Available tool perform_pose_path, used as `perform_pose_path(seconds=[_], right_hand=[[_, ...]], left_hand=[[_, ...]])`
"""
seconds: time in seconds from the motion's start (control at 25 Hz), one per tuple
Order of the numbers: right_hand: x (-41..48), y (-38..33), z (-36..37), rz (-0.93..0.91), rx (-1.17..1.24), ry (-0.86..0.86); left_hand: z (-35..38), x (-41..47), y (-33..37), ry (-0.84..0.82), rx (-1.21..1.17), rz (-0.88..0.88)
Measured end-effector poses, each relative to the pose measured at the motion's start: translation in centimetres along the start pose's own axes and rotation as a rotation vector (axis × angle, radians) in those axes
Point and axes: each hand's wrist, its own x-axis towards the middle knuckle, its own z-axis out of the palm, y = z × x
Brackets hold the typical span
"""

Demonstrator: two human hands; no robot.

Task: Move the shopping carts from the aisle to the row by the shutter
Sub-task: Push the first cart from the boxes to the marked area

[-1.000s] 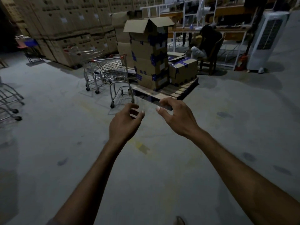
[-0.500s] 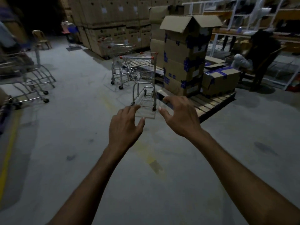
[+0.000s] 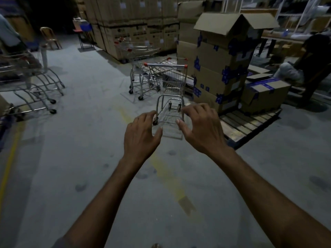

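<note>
A metal shopping cart with red handle caps stands on the concrete floor straight ahead, its handle toward me. Behind it stand more carts with red caps. Both my arms stretch forward. My left hand and my right hand hover side by side short of the near cart, fingers spread and loosely bent, holding nothing. At the far left a nested row of carts shows its legs and wheels.
A tall stack of taped cardboard boxes sits on a wooden pallet right of the cart. A wall of cartons lines the back. A person sits at the far right. A chair stands far left.
The near cart and the boxes have grown larger and closer in view as I walk forward. The nested carts at the left came further into view. Both hands stay raised and empty.
</note>
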Motion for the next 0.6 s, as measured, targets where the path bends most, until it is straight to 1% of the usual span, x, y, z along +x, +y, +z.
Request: perform_pose_path(seconds=[0.12,0.24,0.32,0.48,0.6], right_hand=[[6.2,-2.0,2.3,0.074,0.132,0.076],[11.1,-3.1,4.7,0.14,0.301,0.097],[14.2,-3.0,6.8,0.18,0.416,0.084],[20.0,-2.1,12.5,0.319,0.653,-0.003],[24.7,-0.8,18.1,0.379,0.808,-0.034]], left_hand=[[1.4,6.1,-4.7,-0.045,-0.065,-0.013],[3.0,11.0,-8.1,-0.094,-0.18,-0.085],[4.1,14.1,-9.9,-0.136,-0.275,-0.15],[6.1,20.1,-12.9,-0.213,-0.512,-0.289],[9.1,25.3,-15.4,-0.241,-0.648,-0.337]])
